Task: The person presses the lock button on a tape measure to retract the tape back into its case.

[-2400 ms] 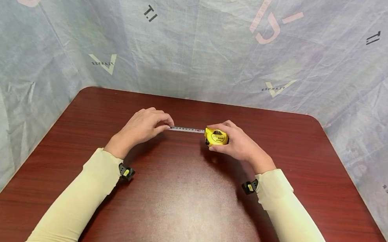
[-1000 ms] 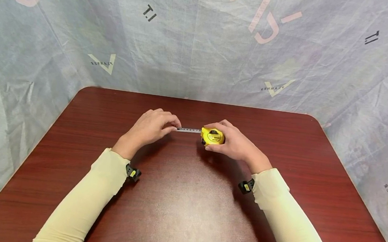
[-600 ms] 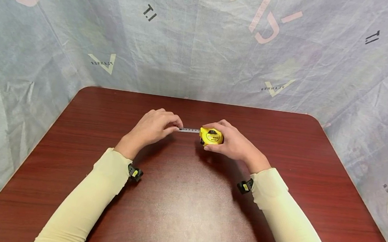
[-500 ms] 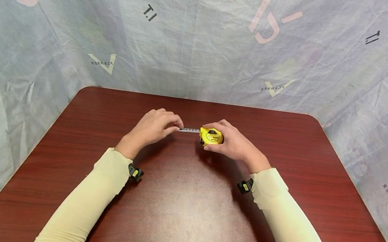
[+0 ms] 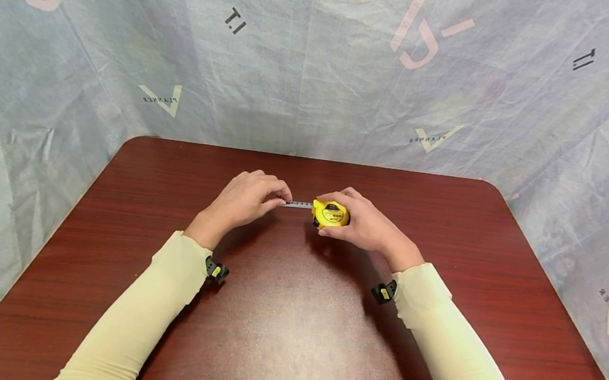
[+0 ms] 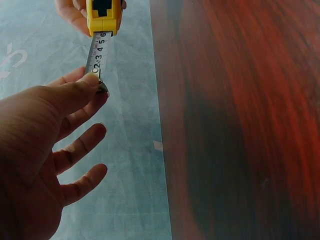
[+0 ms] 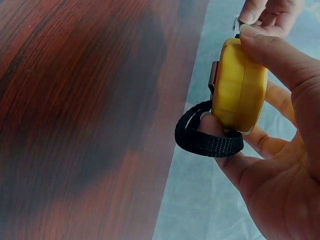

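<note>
A yellow tape measure (image 5: 331, 215) is gripped in my right hand (image 5: 370, 222), thumb on one side and fingers on the other. Its short metal blade (image 5: 300, 204) stretches left to my left hand (image 5: 248, 199), which pinches the hooked end between thumb and index finger. In the left wrist view the blade (image 6: 99, 50) shows marks up to about 6 at the case mouth, while the other left fingers spread loose. From the right wrist view, a black wrist strap (image 7: 207, 145) loops off the yellow case (image 7: 240, 87). Both hands are above the table.
The dark red wood-grain table (image 5: 291, 312) has rounded far corners. Behind it and at both sides hangs a grey printed cloth (image 5: 299, 78). Black cameras, left (image 5: 216, 271) and right (image 5: 383, 292), are strapped at the wrists by the cream sleeves.
My left hand has moved right toward the case, and the exposed blade has become shorter. The right hand with the tape measure has shifted slightly left.
</note>
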`<state>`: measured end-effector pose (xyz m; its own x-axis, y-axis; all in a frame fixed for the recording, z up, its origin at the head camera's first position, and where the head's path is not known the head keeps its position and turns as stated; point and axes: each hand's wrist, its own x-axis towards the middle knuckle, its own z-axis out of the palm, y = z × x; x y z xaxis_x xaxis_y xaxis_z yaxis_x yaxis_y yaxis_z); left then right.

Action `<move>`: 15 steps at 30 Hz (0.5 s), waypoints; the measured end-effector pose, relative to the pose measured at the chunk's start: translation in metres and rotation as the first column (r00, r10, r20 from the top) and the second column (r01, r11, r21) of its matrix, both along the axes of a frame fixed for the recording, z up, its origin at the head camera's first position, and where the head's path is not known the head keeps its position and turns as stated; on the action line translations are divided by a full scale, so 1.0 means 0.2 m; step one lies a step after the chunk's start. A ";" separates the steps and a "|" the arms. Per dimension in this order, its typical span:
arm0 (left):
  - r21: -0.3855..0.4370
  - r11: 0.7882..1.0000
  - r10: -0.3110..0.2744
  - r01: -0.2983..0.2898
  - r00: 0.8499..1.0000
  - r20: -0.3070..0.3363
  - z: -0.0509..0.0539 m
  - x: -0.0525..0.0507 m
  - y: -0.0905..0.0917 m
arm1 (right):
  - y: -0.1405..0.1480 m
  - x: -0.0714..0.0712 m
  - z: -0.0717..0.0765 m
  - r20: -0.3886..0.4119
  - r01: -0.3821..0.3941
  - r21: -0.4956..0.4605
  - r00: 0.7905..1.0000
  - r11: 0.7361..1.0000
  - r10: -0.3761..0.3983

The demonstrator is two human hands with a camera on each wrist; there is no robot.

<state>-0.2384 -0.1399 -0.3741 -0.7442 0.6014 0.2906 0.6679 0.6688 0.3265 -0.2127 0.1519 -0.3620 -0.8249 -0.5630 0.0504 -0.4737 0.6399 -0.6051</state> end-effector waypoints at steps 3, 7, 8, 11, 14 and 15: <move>-0.003 1.000 0.000 0.000 1.000 0.001 0.00 0.00 0.01 | 0.00 0.00 0.00 -0.008 -0.004 0.002 1.000 1.000 0.004; -0.007 1.000 -0.002 0.002 1.000 0.001 0.00 0.00 0.02 | -0.01 0.00 0.00 -0.022 -0.010 0.005 1.000 1.000 0.010; -0.007 1.000 -0.004 0.004 1.000 0.001 0.00 0.00 0.03 | -0.01 0.00 0.01 -0.023 -0.011 0.005 1.000 1.000 0.011; -0.005 1.000 -0.005 0.005 1.000 0.003 0.00 0.00 0.03 | -0.01 0.00 0.01 -0.028 -0.013 0.005 1.000 1.000 0.014; -0.008 1.000 0.001 -0.001 1.000 0.007 0.00 0.00 0.04 | -0.01 0.00 0.01 -0.028 -0.014 0.004 1.000 1.000 0.014; -0.010 1.000 0.004 -0.004 1.000 0.010 0.00 0.00 0.05 | -0.02 0.00 0.01 -0.027 -0.014 0.004 1.000 1.000 0.014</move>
